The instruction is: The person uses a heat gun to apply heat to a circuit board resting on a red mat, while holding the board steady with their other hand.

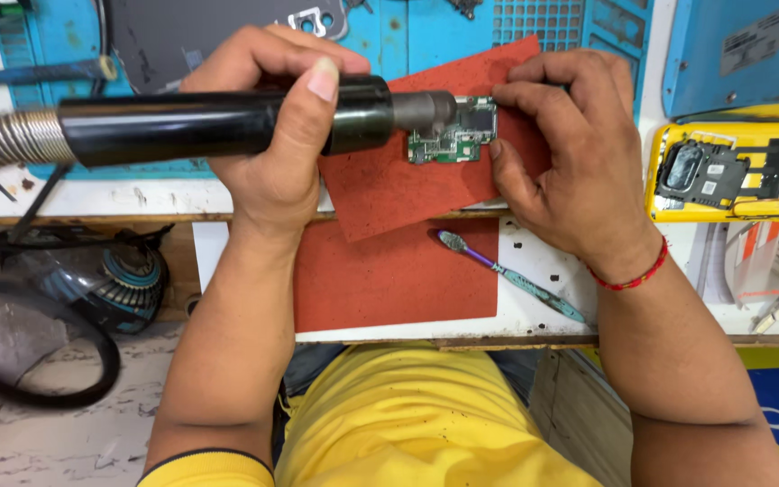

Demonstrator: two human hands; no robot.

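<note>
- While a green circuit board (453, 135) is pinned on the red mat (389, 189), it is pinched by the right hand (561, 153).
- A black nozzle handle (218, 124) is gripped by the closed left hand (272, 117), its tip touching the board's left edge.

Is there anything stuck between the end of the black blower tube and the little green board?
Nothing visible does. The black tube's grey nozzle in the left hand points straight at the green circuit board, which the right hand pins by its edge on the red mat.

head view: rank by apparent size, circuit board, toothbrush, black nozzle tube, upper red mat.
1. upper red mat, partly covered
2. black nozzle tube, closer to the camera, so possibly overstated
3. toothbrush
4. circuit board
</note>
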